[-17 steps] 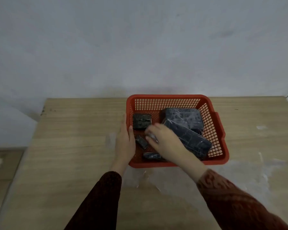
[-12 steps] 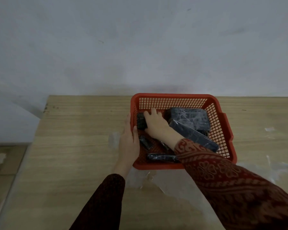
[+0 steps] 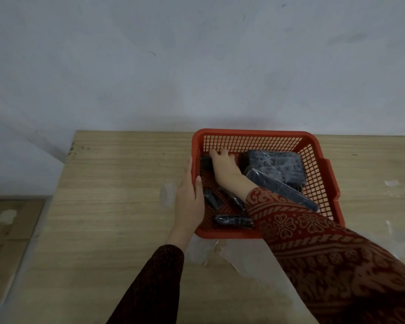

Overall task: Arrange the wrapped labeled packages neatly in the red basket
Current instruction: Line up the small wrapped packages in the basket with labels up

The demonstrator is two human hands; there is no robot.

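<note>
Reaching deeper, the right hand (image 3: 225,170) lay spread over a small dark wrapped package (image 3: 205,163); left hand (image 3: 189,197) gripped the red mesh plastic basket (image 3: 250,133); sliding it square into the corner seemed best.

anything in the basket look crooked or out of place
Yes. The long flat package leans diagonally across the big package, and two small packages lie at mismatched angles near the basket front.

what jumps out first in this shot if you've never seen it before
The red basket at the far edge of the wooden table stands out most, with dark wrapped packages piled at its right side. The right hand reaches into its far left corner, over a small package, while the left hand grips the left rim.
</note>
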